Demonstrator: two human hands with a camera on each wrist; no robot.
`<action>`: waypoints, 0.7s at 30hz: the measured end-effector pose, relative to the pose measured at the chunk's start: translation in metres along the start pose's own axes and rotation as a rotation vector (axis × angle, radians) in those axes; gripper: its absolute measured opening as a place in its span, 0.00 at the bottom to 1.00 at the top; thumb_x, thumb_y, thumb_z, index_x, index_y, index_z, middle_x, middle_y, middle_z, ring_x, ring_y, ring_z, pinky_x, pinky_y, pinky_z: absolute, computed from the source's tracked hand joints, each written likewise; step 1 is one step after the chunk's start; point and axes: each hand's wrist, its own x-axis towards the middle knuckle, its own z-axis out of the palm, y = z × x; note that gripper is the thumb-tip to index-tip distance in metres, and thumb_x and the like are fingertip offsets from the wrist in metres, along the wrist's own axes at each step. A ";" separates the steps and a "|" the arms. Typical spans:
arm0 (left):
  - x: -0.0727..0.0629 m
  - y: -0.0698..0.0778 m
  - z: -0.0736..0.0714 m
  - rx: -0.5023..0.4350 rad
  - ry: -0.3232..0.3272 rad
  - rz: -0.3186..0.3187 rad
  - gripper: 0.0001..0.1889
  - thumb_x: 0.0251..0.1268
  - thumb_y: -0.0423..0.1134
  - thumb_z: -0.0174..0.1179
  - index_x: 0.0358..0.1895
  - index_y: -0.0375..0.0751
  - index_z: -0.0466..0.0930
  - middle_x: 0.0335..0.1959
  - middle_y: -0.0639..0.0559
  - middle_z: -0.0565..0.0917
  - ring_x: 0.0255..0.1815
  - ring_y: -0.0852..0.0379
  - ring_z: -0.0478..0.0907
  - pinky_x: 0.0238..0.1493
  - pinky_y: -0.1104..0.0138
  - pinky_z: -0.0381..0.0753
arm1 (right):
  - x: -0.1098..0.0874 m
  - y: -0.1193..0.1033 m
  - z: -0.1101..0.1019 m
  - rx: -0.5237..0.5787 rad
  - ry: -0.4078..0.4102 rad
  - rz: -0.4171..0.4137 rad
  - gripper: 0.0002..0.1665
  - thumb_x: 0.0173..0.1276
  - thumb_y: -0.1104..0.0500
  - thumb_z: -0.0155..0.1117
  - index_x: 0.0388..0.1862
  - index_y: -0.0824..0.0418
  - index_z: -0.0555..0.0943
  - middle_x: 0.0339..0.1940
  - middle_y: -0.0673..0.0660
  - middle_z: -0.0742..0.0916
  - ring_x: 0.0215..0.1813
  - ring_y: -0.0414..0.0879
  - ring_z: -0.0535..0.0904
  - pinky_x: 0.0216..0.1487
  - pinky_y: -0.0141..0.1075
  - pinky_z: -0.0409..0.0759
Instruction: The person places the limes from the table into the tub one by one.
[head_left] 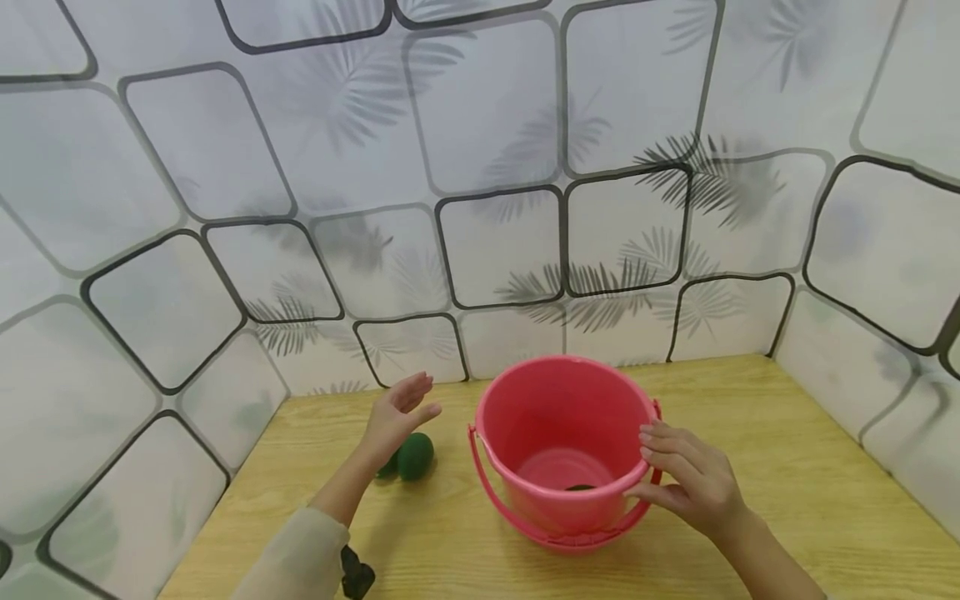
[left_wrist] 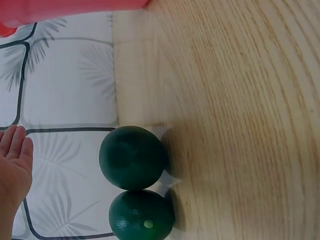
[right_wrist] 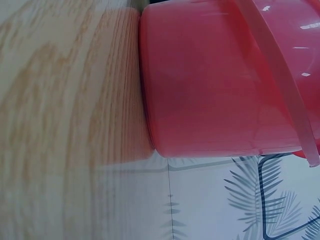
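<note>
Pink, round-rimmed bucket [head_left: 562,429] stands near rounded fruits [head_left: 415,457] on grained wood [head_left: 772,446].

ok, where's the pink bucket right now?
In the head view, the pink bucket stands on the wooden tabletop just right of centre, the right hand gripping it, the green fruits to its left.

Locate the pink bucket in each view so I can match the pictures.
Head: the pink bucket is right of centre, in the lower half, held by the right hand.
Left wrist: top-left corner, cut off by the edge.
Right wrist: upper right, cut off by the edge.
Shared landmark: the wooden table.
</note>
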 end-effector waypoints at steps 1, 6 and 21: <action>0.000 -0.001 0.000 -0.001 0.007 0.004 0.31 0.57 0.32 0.66 0.65 0.33 0.67 0.62 0.38 0.74 0.65 0.45 0.70 0.65 0.57 0.67 | 0.000 0.000 0.000 0.000 -0.001 0.001 0.27 0.54 0.46 0.69 0.20 0.72 0.81 0.23 0.65 0.86 0.36 0.52 0.85 0.53 0.33 0.78; -0.002 -0.008 0.000 -0.019 0.041 0.001 0.31 0.57 0.30 0.66 0.65 0.31 0.67 0.62 0.36 0.74 0.65 0.44 0.70 0.65 0.58 0.67 | -0.001 0.000 0.000 -0.003 -0.004 0.004 0.27 0.55 0.46 0.69 0.20 0.72 0.81 0.22 0.66 0.85 0.35 0.52 0.85 0.53 0.33 0.78; -0.005 -0.027 -0.003 -0.024 0.113 -0.062 0.31 0.57 0.31 0.66 0.65 0.30 0.66 0.62 0.35 0.73 0.65 0.44 0.70 0.64 0.60 0.68 | 0.000 0.000 0.000 0.004 0.002 0.000 0.27 0.54 0.46 0.69 0.21 0.72 0.81 0.22 0.66 0.85 0.35 0.52 0.85 0.53 0.33 0.78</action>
